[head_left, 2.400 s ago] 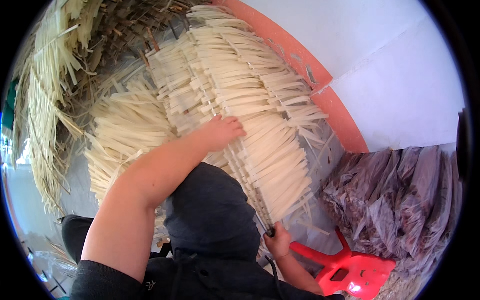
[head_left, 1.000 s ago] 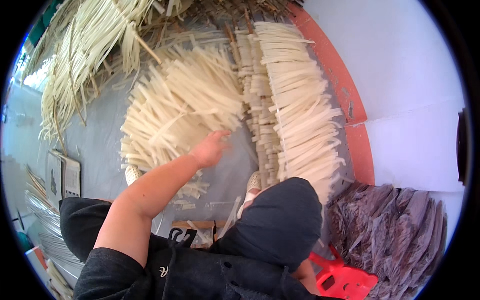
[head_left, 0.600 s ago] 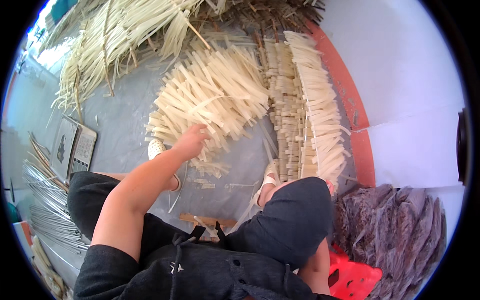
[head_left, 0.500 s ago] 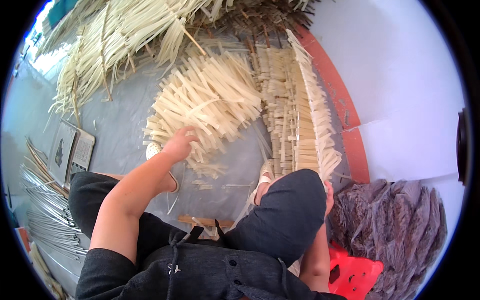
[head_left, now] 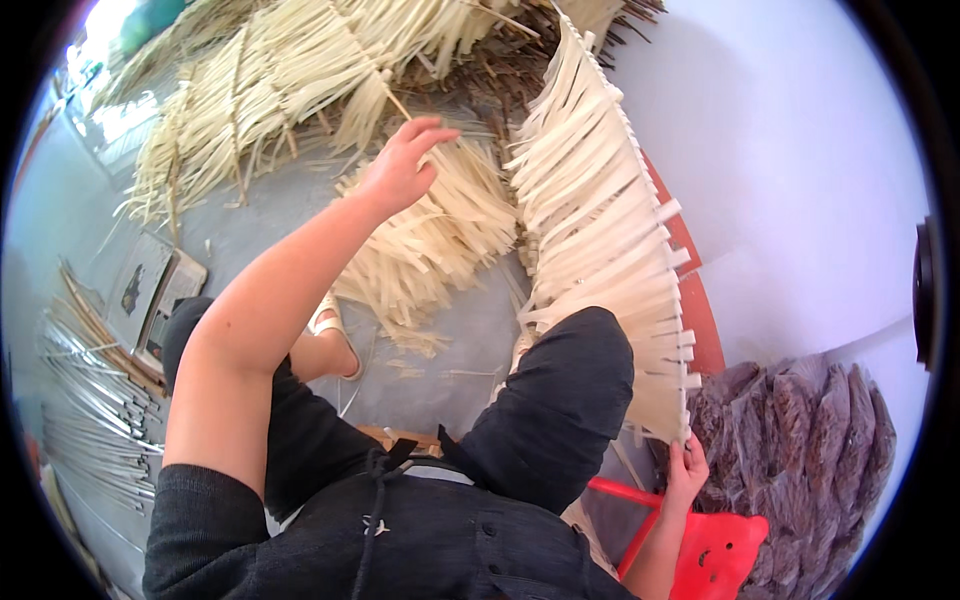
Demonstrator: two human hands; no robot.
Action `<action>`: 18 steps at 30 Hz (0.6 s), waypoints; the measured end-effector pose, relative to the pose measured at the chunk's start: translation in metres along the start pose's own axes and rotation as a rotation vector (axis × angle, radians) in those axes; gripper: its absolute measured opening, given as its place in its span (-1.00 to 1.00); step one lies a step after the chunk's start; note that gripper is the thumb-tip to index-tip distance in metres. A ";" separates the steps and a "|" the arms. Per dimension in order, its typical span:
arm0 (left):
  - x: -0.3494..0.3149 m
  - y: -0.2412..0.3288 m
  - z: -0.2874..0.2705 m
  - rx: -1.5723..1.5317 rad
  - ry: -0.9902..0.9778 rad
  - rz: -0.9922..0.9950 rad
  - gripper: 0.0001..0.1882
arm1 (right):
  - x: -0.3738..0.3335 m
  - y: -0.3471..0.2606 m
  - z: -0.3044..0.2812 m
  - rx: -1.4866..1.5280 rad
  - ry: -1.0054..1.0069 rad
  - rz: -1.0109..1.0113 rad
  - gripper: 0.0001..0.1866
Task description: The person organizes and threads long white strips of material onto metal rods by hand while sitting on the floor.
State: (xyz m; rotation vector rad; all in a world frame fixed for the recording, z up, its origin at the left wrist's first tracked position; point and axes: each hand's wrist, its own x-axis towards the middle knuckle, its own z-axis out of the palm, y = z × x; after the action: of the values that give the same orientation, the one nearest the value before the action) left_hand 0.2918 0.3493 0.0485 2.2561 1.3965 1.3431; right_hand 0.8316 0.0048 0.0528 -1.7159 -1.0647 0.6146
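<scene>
- Well to the left of the left hand and nearer the body, a bundle of thin metal rods point(head_left: 105, 430) lies on the floor
- Just beyond those rods, left of the left hand, sits a grey hinged device point(head_left: 180, 285), too blurred to name
- Beyond and left of the left hand, large pale fringed sheets point(head_left: 265, 110) lie stacked
- The left hand point(head_left: 408, 165) is raised, fingers loosely apart and slightly curled, with nothing visible in its grasp
- Below the left hand and to its right spreads a heap of loose pale strips point(head_left: 430, 250), apparently untouched
- The fringed panel point(head_left: 585, 210) stretches away from the right hand, to the right of the left hand, strips hanging leftward from its stiff edge, the near part beside the knee; the step in hand looks like lifting and tilting this panel from one end, and the next move would seem to call for a second grip farther along that edge to keep it from sagging
- The right hand point(head_left: 686, 470) pinches the panel's near end between thumb and fingers
- Just below the right hand stands a red plastic stool point(head_left: 722, 550); to its right, dark bundles in plastic point(head_left: 810, 450)
</scene>
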 end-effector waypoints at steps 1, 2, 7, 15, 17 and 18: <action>0.012 0.011 -0.008 -0.014 0.042 0.018 -0.45 | -0.005 0.002 -0.008 0.022 -0.008 0.003 -0.63; 0.020 0.022 -0.014 -0.035 0.086 0.039 -0.43 | -0.011 0.003 -0.018 0.040 -0.012 0.004 -0.62; 0.025 0.051 -0.026 -0.003 0.002 -0.026 -0.37 | -0.046 0.011 -0.022 0.032 -0.074 -0.070 -0.61; 0.040 0.102 -0.037 0.163 -0.060 -0.210 -0.31 | -0.021 -0.032 -0.014 -0.209 -0.144 -0.251 -0.64; 0.047 0.065 -0.057 0.224 -0.149 -0.181 -0.50 | 0.022 -0.047 -0.013 -0.315 -0.165 -0.409 -0.69; 0.044 0.063 -0.066 0.253 -0.105 -0.151 -0.67 | 0.044 -0.057 -0.013 -0.353 -0.189 -0.371 -0.66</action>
State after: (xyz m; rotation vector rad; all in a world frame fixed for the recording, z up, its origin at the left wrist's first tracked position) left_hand 0.2885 0.3301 0.1476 2.2772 1.7443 1.0369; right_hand 0.8424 0.0439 0.1132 -1.7116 -1.6591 0.3695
